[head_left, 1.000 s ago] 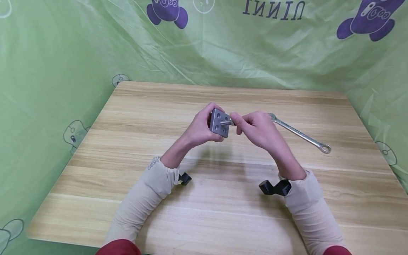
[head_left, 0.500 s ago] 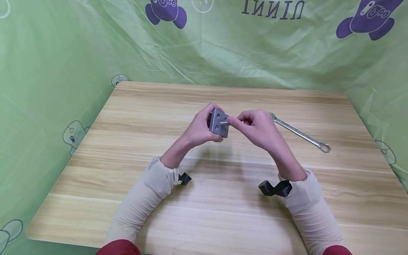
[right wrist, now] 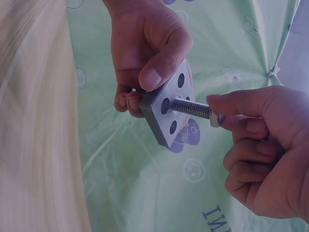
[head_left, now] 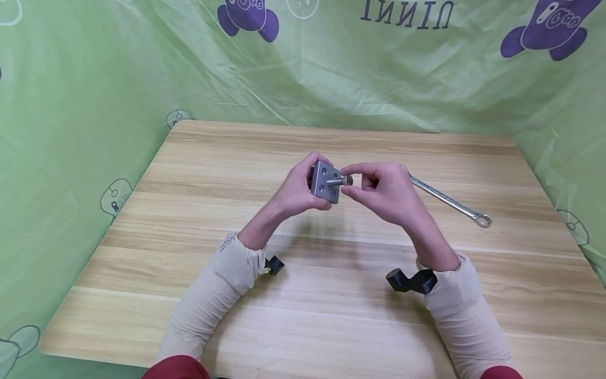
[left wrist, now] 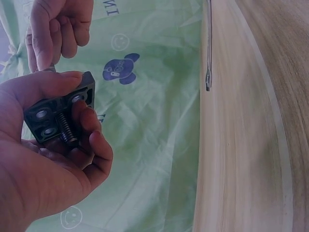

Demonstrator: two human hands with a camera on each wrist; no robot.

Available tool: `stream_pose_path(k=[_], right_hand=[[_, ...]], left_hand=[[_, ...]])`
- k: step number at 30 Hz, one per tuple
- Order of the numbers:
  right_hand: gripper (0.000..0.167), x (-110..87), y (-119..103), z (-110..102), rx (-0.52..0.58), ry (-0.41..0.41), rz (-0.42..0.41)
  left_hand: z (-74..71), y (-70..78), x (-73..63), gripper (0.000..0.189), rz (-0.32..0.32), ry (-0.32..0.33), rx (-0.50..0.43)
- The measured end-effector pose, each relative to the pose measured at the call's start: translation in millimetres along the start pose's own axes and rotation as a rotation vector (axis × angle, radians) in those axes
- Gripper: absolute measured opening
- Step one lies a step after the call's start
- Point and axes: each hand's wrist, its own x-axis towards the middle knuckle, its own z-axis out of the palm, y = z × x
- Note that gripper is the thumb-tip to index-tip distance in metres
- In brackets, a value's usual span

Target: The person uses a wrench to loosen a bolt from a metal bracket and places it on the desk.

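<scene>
The fingers (right wrist: pixel 241 103) of my right hand (head_left: pixel 385 192) are framing the head of the bolt (right wrist: pixel 194 109) from either side; I can't tell whether they are squeezing. Half a second ago my thumb was covering that head, so I'm judging this a change of hold. My left hand (head_left: pixel 294 192) is gripping the grey plate (right wrist: pixel 169 117) just beside them, its left fingers (left wrist: pixel 100 147) crowding the bolt's far end. To the right of my right fingers, a wrench (head_left: pixel 445 199) is lying on the table (head_left: pixel 331 310).
</scene>
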Motion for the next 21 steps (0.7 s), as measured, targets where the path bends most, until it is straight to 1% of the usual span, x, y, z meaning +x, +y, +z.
stream_pose_path(k=[5, 9, 11, 15, 18, 19, 21], right_hand=[[0.02, 0.0, -1.6, 0.4, 0.012, -0.006, -0.023], [0.02, 0.1, -2.0, 1.2, -0.009, -0.002, -0.053], [0.021, 0.0, -1.3, 2.0, -0.036, 0.008, -0.085], [0.024, 0.4, 2.0, 4.1, -0.109, 0.049, -0.186], [0.023, 0.8, 4.3, 4.8, -0.131, 0.071, -0.234], [0.022, 0.7, 4.4, 4.7, -0.124, 0.076, -0.235], [0.022, 1.1, 4.6, 4.2, -0.099, 0.092, -0.205]], left_hand=[[-0.6, -0.2, 0.6, 0.066, -0.002, -0.003, 0.005], [-1.1, -0.3, 1.2, 0.066, 0.004, -0.007, 0.01], [-1.2, -0.4, 1.4, 0.065, 0.005, -0.008, 0.013], [-1.4, -0.6, 1.8, 0.065, 0.004, -0.009, 0.013], [-1.4, -0.2, 2.1, 0.065, 0.002, -0.011, 0.007], [-1.4, -0.2, 2.2, 0.065, 0.002, -0.011, 0.006], [-1.5, 0.1, 2.5, 0.065, 0.002, -0.011, 0.002]])
